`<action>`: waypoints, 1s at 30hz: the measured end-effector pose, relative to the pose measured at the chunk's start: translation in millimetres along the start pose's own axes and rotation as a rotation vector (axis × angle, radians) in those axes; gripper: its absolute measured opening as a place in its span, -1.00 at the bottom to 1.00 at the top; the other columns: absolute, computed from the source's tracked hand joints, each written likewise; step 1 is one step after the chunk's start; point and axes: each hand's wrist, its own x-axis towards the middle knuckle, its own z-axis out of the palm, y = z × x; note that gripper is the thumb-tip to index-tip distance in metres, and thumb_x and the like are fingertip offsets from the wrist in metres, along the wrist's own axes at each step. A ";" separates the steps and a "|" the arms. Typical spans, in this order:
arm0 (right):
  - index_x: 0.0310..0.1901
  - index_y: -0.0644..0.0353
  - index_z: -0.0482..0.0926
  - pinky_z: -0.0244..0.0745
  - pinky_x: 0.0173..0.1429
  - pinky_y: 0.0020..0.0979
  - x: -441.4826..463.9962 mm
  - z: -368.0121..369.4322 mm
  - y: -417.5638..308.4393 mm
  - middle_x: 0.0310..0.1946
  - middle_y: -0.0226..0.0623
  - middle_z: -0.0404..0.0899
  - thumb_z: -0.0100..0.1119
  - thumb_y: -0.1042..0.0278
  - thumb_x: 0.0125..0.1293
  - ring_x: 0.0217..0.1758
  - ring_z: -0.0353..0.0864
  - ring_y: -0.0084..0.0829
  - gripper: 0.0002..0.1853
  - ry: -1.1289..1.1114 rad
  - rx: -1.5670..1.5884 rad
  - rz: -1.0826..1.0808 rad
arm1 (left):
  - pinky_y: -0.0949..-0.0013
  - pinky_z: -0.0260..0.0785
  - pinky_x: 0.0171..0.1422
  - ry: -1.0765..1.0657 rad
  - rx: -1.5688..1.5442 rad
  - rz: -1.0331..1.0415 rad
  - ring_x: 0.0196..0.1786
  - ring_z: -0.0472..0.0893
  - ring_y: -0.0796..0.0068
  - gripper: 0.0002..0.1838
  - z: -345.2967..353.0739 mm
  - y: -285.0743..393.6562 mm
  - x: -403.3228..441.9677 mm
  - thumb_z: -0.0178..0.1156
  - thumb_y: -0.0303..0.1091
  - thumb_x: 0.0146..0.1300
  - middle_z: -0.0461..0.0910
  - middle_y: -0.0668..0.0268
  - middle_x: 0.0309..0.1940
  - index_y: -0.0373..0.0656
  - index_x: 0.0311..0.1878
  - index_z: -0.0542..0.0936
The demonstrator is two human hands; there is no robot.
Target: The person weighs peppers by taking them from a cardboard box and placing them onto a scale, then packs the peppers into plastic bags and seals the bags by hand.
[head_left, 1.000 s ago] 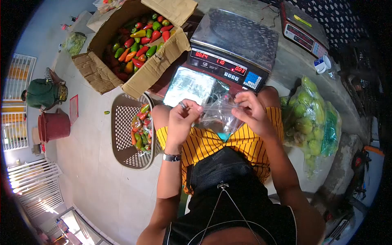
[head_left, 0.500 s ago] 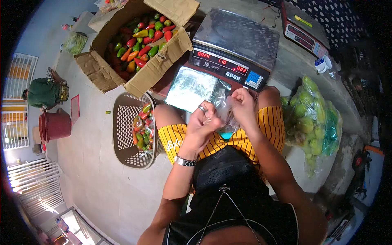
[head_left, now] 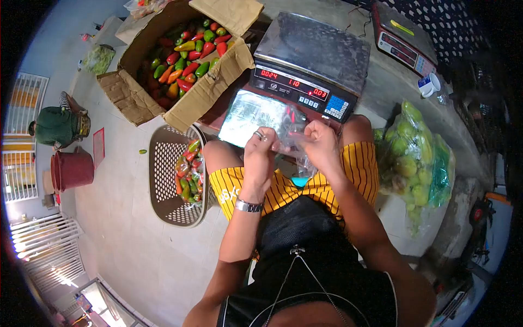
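Note:
Above my lap, my left hand [head_left: 259,155], with a ring and a metal bracelet, pinches one side of a clear plastic bag [head_left: 292,143]. My right hand [head_left: 322,146] grips the bag's other side, its fingers curled in. Thin film stretches between the two hands; no contents can be made out in it. Just beyond them lies a stack of shiny plastic bags [head_left: 253,117]. Behind that stands a digital scale [head_left: 313,52] with lit red digits. A small turquoise patch [head_left: 299,181] shows below the bag, and I cannot tell what it is.
An open cardboard box [head_left: 204,101] of red, green and yellow peppers [head_left: 188,46] stands at the upper left. Below it, a plastic basket [head_left: 163,180] holds bagged peppers [head_left: 188,177]. Bagged green produce [head_left: 411,147], a mug [head_left: 429,85] and a second scale [head_left: 403,41] are at right. A person [head_left: 60,125] is at far left.
My left hand has turned and shifted slightly left, with its fingers now farther from my right hand. The bag's film is spread wider between them. The scale's digits are the same.

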 end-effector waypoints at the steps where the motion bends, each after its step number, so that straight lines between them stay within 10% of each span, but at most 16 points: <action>1: -0.26 0.25 0.49 0.42 -0.31 -0.49 6.9 2.1 8.5 -0.50 -0.33 0.60 0.49 0.47 0.20 -0.39 0.54 -0.63 -0.72 0.034 0.065 -0.015 | 0.52 0.38 -0.25 -0.078 0.110 0.013 -0.40 0.42 0.65 -0.89 -1.8 -1.0 -2.0 0.19 -0.51 0.44 0.42 0.49 -0.39 -0.13 -0.21 0.45; 4: -0.15 0.27 0.51 0.48 -0.26 -0.35 11.5 0.2 1.3 -0.40 -0.16 0.66 0.27 0.45 0.39 -0.39 0.65 -0.43 -0.86 0.126 0.088 -0.059 | 0.58 0.28 -0.28 -0.230 0.561 0.036 -0.36 0.42 0.70 -0.70 -2.9 0.6 -5.2 0.34 -0.68 0.21 0.41 0.54 -0.39 -0.11 -0.22 0.41; 8: 0.07 0.25 0.51 0.56 -0.25 -0.21 -6.9 9.4 -27.9 -0.27 -0.01 0.68 0.05 0.33 0.53 -0.28 0.74 -0.28 -0.78 0.102 -0.040 0.143 | 0.50 0.34 -0.26 0.154 1.017 0.237 -0.35 0.46 0.62 -0.86 -19.9 -26.5 19.5 0.23 -0.58 0.36 0.56 0.41 -0.37 -0.19 -0.12 0.46; 11: 0.16 0.24 0.49 0.57 -0.37 -0.19 -17.1 17.3 -20.4 -0.26 -0.01 0.67 -0.04 0.28 0.57 -0.32 0.72 -0.30 -0.71 -0.087 0.304 0.544 | 0.47 0.37 -0.32 0.200 0.515 0.504 -0.44 0.49 0.58 -0.84 -26.3 -47.0 40.8 0.10 -0.65 0.38 0.56 0.37 -0.42 -0.19 -0.05 0.47; 13: 0.12 0.28 0.49 0.56 -0.39 -0.21 -3.7 12.4 10.8 -0.26 -0.01 0.66 -0.02 0.32 0.52 -0.37 0.71 -0.29 -0.72 -0.193 0.397 0.567 | 0.47 0.42 -0.29 0.080 0.046 0.067 -0.40 0.53 0.59 -0.79 -11.7 -25.8 27.7 0.11 -0.67 0.38 0.57 0.35 -0.38 -0.18 -0.01 0.43; 20: -0.07 0.27 0.51 0.56 -0.06 -0.26 26.3 4.0 42.3 -0.17 -0.05 0.66 0.14 0.68 0.07 -0.14 0.71 -0.19 -0.66 0.223 0.075 0.213 | 0.50 0.36 -0.13 -0.211 0.074 0.052 -0.26 0.51 0.68 -0.65 2.3 -8.3 -7.5 0.19 -0.75 0.30 0.50 0.48 -0.38 -0.11 0.06 0.53; 24: -0.18 0.26 0.52 0.55 0.01 -0.26 11.2 4.0 25.6 0.00 -0.12 0.56 0.02 0.83 0.01 -0.02 0.67 -0.20 -0.67 0.235 -0.001 -0.039 | 0.13 0.46 -0.12 -0.214 1.171 0.377 -0.28 0.62 0.25 -0.79 -38.9 -11.8 20.5 0.23 -0.70 0.14 0.54 0.20 -0.25 -0.25 -0.22 0.77; 30: -0.23 0.23 0.71 0.44 0.26 -0.21 -5.4 -6.1 -12.3 0.26 -0.08 0.44 0.11 0.87 -0.08 0.23 0.51 -0.12 -0.60 -0.053 -0.259 -0.642 | 0.05 0.53 -0.28 0.070 1.673 0.633 -0.33 0.68 0.01 -0.51 -14.3 -15.7 26.9 0.27 -0.52 0.15 0.54 0.00 -0.25 -0.22 0.21 0.66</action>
